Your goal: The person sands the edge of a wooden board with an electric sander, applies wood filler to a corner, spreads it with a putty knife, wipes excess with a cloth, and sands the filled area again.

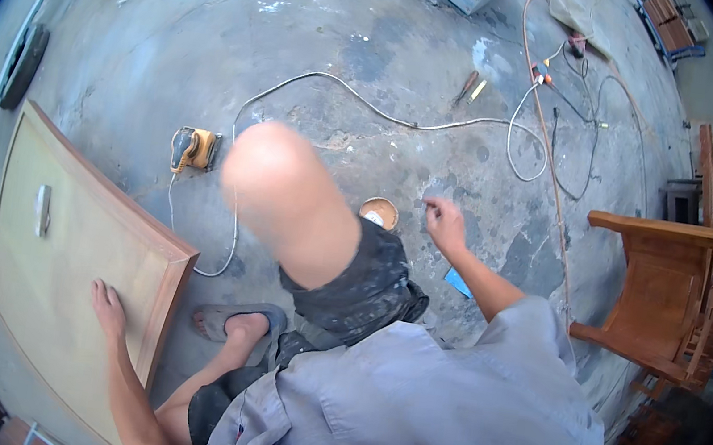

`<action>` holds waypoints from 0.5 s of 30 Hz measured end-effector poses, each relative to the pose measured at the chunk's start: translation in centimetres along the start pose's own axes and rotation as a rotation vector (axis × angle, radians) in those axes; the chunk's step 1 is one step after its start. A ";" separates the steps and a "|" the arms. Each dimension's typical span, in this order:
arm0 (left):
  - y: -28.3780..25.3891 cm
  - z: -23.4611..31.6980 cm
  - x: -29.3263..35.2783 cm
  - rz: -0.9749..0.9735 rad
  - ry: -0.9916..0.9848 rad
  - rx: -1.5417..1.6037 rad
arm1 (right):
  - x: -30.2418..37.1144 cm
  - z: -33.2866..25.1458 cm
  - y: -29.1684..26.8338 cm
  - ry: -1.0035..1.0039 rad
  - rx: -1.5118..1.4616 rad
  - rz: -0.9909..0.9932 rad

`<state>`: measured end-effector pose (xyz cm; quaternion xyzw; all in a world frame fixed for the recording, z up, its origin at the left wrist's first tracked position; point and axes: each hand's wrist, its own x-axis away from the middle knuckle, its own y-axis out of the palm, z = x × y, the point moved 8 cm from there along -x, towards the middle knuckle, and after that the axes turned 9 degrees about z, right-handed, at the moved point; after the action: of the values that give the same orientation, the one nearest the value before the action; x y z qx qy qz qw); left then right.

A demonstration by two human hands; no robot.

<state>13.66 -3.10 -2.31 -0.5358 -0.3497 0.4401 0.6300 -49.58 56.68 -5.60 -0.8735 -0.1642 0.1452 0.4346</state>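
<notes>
"While the left hand (pixel 108 309)'s lying open on the leftward panel (pixel 96 220), is the right hand (pixel 445 224) gripping?"

"Can't tell; it's hanging near the dish (pixel 385 210). Seemingly bracing; next move's calling for steady support."

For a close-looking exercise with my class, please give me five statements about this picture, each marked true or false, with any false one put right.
1. The left hand rests on the pale wooden panel. True.
2. The yellow sander sits on the floor. True.
3. Both hands touch the panel. False: the right hand is apart from it, over the floor.
4. A brown wooden chair is at the picture's right. True.
5. No footwear shows. False: a foot wears a grey sandal.
</notes>
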 end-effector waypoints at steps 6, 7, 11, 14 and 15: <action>-5.2 -0.9 5.1 -0.392 -0.070 0.064 | 6.0 1.3 6.4 0.068 0.020 -0.245; -6.3 0.6 5.7 -0.428 -0.073 0.037 | 6.0 1.4 6.7 0.075 0.021 -0.245; -12.0 -0.7 8.2 -0.439 -0.160 0.004 | 6.6 -1.5 7.9 -0.069 0.067 -0.228; -15.3 -5.6 9.7 -0.390 -0.284 0.007 | 7.2 -3.6 9.2 -0.240 0.106 -0.249; -15.6 -9.2 11.9 -0.357 -0.361 0.027 | 6.4 -5.5 10.2 -0.334 0.112 -0.267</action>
<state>29.25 3.97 10.97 -0.3698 -0.5397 0.4153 0.6321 -39.98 49.63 -11.35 -0.7823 -0.3398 0.2380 0.4647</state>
